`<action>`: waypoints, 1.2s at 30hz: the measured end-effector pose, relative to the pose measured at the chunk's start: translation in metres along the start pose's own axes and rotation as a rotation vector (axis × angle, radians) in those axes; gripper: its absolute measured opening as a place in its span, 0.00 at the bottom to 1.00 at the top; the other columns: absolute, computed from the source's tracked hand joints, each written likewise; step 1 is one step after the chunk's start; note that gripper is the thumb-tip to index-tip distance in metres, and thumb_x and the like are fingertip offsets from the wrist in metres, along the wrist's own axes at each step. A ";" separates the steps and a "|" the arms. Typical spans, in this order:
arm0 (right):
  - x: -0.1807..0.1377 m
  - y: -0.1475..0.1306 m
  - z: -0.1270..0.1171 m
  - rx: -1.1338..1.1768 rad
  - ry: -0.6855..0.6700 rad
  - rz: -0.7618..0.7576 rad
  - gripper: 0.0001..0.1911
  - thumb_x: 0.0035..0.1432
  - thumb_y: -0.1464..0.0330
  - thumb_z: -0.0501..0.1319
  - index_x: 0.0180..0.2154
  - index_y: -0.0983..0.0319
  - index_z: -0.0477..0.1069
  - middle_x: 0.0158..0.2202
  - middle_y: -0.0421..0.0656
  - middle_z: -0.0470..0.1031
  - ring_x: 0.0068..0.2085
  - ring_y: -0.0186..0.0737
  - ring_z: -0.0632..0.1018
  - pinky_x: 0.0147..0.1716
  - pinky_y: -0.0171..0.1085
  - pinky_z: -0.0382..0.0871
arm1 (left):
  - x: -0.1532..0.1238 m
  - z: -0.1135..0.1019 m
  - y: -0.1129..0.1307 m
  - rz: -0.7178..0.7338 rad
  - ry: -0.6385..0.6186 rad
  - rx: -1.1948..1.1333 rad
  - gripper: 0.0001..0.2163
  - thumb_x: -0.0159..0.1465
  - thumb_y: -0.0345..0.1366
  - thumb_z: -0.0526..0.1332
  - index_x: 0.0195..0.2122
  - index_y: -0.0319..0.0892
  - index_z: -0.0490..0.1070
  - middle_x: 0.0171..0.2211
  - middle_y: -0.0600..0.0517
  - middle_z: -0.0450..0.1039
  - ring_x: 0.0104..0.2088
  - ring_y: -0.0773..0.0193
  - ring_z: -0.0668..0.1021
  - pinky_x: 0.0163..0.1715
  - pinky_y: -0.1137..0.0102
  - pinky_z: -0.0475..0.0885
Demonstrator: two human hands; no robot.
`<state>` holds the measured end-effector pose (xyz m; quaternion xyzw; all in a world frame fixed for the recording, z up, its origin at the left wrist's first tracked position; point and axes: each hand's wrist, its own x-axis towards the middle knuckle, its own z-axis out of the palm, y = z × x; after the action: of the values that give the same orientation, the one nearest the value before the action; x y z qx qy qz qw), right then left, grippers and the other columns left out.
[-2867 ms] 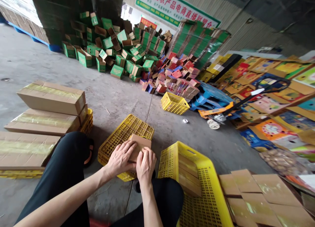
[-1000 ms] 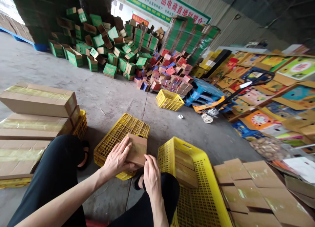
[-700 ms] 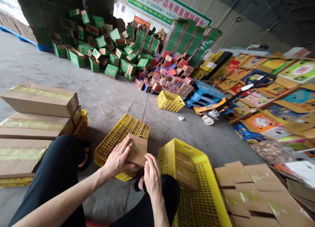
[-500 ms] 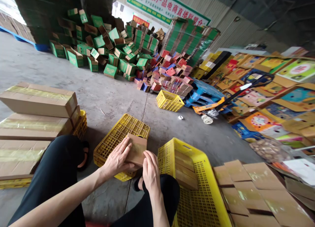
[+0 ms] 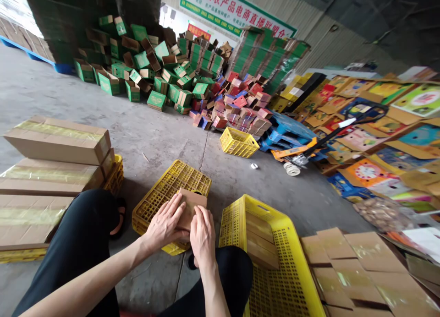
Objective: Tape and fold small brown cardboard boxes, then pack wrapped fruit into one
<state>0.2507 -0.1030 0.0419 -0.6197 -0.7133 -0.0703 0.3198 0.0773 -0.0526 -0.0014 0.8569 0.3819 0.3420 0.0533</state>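
A small brown cardboard piece (image 5: 192, 204) rests on an upturned yellow crate (image 5: 168, 188) in front of my knees. My left hand (image 5: 165, 223) lies on its left side with the fingers spread flat and the thumb under the near edge. My right hand (image 5: 202, 232) presses down on its near right part with the fingers together. Both hands hold the cardboard piece between them.
A yellow crate (image 5: 275, 262) with folded cardboard inside stands at my right. Flat brown cardboard sheets (image 5: 360, 271) lie further right. Long taped cartons (image 5: 58, 156) are stacked at my left. Green and red boxes (image 5: 192, 88) are heaped at the back, beside a pallet jack (image 5: 309, 150).
My right hand has come up from the near right corner onto the top of the cardboard piece. My left hand stays on its left side. The view has shifted slightly.
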 end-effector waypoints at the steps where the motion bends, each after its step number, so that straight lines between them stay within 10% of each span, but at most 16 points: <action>1: -0.002 0.000 0.000 0.002 0.001 -0.003 0.21 0.77 0.69 0.48 0.63 0.61 0.70 0.60 0.52 0.75 0.60 0.50 0.75 0.61 0.52 0.73 | 0.001 -0.001 0.001 -0.012 -0.008 0.000 0.37 0.69 0.56 0.63 0.71 0.39 0.58 0.74 0.32 0.53 0.74 0.39 0.60 0.67 0.49 0.66; 22: 0.003 -0.009 0.008 -0.156 0.011 0.070 0.21 0.77 0.65 0.48 0.62 0.60 0.72 0.59 0.54 0.77 0.53 0.52 0.78 0.54 0.52 0.71 | -0.013 -0.012 0.005 -0.035 -0.047 -0.073 0.31 0.70 0.47 0.63 0.71 0.44 0.59 0.64 0.39 0.69 0.65 0.43 0.71 0.62 0.51 0.71; 36: -0.017 -0.028 0.009 0.051 0.056 -0.002 0.19 0.77 0.66 0.49 0.62 0.59 0.71 0.57 0.53 0.78 0.59 0.51 0.78 0.58 0.52 0.77 | -0.005 -0.009 0.012 -0.101 -0.078 -0.062 0.33 0.62 0.33 0.67 0.68 0.45 0.60 0.77 0.36 0.47 0.71 0.37 0.63 0.64 0.47 0.70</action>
<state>0.2223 -0.1187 0.0340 -0.6085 -0.7062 -0.0698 0.3551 0.0770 -0.0654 0.0068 0.8472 0.4115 0.3170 0.1115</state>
